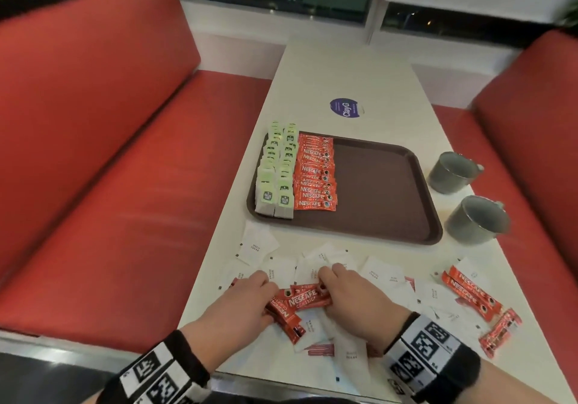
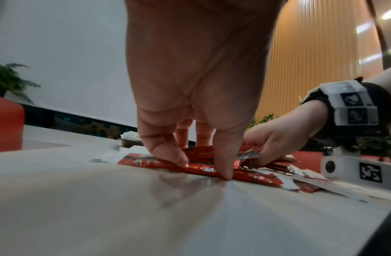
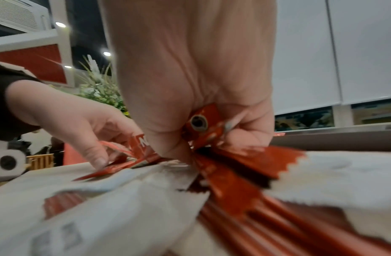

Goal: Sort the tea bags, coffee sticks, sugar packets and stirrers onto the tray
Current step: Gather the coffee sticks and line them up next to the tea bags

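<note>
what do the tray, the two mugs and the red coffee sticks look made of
Tray: likely matte brown plastic, finely textured.
Two mugs: dull grey, metal or enamel; unclear.
Coffee sticks: glossy foil-lined film, silvery inside at torn edges.

White tabletop with a tray, cups and loose packets

A brown tray lies in the middle, and two grey metal cups stand near the right edge just beside it. White sugar packets and red coffee sticks lie scattered along the near edge. A round purple sticker sits behind the tray, toward the far edge.
</note>
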Tool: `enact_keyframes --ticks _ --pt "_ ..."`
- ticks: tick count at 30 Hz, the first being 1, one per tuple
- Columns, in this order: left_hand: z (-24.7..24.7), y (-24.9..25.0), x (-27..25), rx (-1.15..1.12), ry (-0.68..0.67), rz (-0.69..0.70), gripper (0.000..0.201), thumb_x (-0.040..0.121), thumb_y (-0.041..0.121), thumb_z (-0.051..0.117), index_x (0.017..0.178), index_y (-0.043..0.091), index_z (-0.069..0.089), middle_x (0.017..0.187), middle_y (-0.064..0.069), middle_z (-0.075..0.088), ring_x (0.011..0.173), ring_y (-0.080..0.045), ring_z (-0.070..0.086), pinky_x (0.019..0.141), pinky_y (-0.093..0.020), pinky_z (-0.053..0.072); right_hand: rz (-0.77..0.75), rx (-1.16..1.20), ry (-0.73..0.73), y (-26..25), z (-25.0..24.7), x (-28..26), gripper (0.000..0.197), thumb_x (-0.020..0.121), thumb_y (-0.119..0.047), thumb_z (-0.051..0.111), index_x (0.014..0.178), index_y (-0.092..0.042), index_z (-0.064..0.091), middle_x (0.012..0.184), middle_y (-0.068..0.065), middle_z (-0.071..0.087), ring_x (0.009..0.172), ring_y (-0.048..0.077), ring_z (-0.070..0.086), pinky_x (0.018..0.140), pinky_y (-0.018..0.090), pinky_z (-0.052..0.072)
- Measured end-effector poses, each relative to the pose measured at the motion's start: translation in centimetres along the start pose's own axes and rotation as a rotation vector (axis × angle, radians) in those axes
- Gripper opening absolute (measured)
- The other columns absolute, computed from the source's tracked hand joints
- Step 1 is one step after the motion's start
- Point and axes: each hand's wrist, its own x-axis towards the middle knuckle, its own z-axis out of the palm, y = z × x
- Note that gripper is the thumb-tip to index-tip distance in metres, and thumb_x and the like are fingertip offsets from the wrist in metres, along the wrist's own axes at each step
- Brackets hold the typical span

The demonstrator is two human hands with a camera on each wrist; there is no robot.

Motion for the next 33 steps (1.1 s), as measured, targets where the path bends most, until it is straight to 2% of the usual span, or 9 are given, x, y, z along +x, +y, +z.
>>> enact_keyframes --ticks 4,7,10,13,19,23,27,30,33 --pt "-0.5 0.1 -0.1 -0.019 -0.048 0.020 0.037 0.089 0.030 0.058 0.124 0.022 0.049 0.121 0.006 0.042 0.103 -0.015 0.051 0.086 -0.028 0.043 0.043 -0.029 0.061 0.6 -0.7 -0.2 0.021 0.090 -0.021 0.046 0.111 -0.017 0.044 0.105 0.001 0.046 0.089 0.022 0.049 0.070 0.033 0.040" --pt "-1.4 0.1 -0.5 -0.078 -0.038 0.040 0.049 0.088 0.035 0.060 0.133 0.026 0.042 0.129 0.010 0.040 0.107 -0.011 0.051 0.092 -0.027 0.043 0.084 0.035 0.112 0.9 -1.3 -0.7 0.016 0.090 -0.021 0.047 0.106 -0.017 0.045 0.098 -0.002 0.041 0.083 0.019 0.046 0.070 0.031 0.036" --pt "-2.9 0.5 -0.6 -0.101 -0.001 0.069 0.059 0.089 0.047 0.056 0.141 0.030 0.034 0.139 0.013 0.036 0.123 -0.007 0.041 0.102 -0.021 0.035 0.138 0.081 0.189 1.1 -1.6 -1.3 0.014 0.093 -0.020 0.043 0.106 -0.016 0.047 0.093 -0.006 0.035 0.079 0.016 0.042 0.068 0.029 0.032" --pt "-4.3 1.7 0.0 -0.136 0.007 0.113 0.065 0.088 0.053 0.054 0.144 0.033 0.029 0.146 0.013 0.034 0.133 -0.008 0.028 0.108 -0.023 0.026 0.188 0.099 0.267 1.2 -2.0 -1.8 0.013 0.093 -0.016 0.041 0.104 -0.015 0.047 0.093 -0.005 0.036 0.077 0.016 0.040 0.066 0.028 0.030" --pt "-5.6 5.0 2.3 -0.154 0.026 0.213 0.072 0.087 0.052 0.058 0.147 0.030 0.025 0.146 0.010 0.036 0.136 -0.008 0.026 0.106 -0.022 0.023 0.195 0.147 0.401 1.2 -2.8 -2.3 0.010 0.089 -0.008 0.046 0.097 -0.013 0.049 0.090 -0.004 0.035 0.070 0.015 0.037 0.062 0.025 0.025" --pt "-5.9 6.7 4.3 -0.207 -0.051 0.222 0.049 0.090 0.040 0.060 0.135 0.025 0.046 0.130 0.007 0.053 0.120 -0.011 0.047 0.090 -0.018 0.033 0.108 0.206 0.492 0.8 -3.6 -2.7 0.012 0.084 -0.004 0.050 0.095 -0.008 0.051 0.091 -0.003 0.035 0.066 0.015 0.037 0.062 0.025 0.027" --pt "-5.9 7.4 5.6 -0.354 -0.138 0.233 0.008 0.091 0.027 0.060 0.096 0.021 0.056 0.081 0.010 0.057 0.082 -0.012 0.056 0.065 -0.017 0.040 0.032 0.255 0.527 0.6 -4.2 -3.1 0.018 0.084 -0.004 0.051 0.101 -0.011 0.051 0.095 -0.006 0.035 0.069 0.013 0.041 0.061 0.022 0.032" --pt "-5.8 7.1 5.8 -0.607 -0.194 0.165 0.014 0.089 0.014 0.059 0.102 0.017 0.057 0.085 -0.002 0.069 0.076 -0.015 0.070 0.069 -0.030 0.053 0.061 0.335 0.558 1.5 -4.1 -3.4 0.025 0.087 -0.004 0.049 0.110 -0.014 0.049 0.098 -0.007 0.034 0.072 0.011 0.041 0.063 0.021 0.033" --pt "-5.6 6.5 5.7 -0.855 -0.184 0.074 0.016 0.087 0.003 0.058 0.099 0.010 0.052 0.077 -0.007 0.063 0.060 -0.015 0.059 0.059 -0.029 0.048 0.122 0.367 0.571 2.0 -4.5 -3.6 0.028 0.088 -0.003 0.046 0.114 -0.014 0.046 0.098 -0.005 0.035 0.074 0.018 0.045 0.067 0.033 0.041"
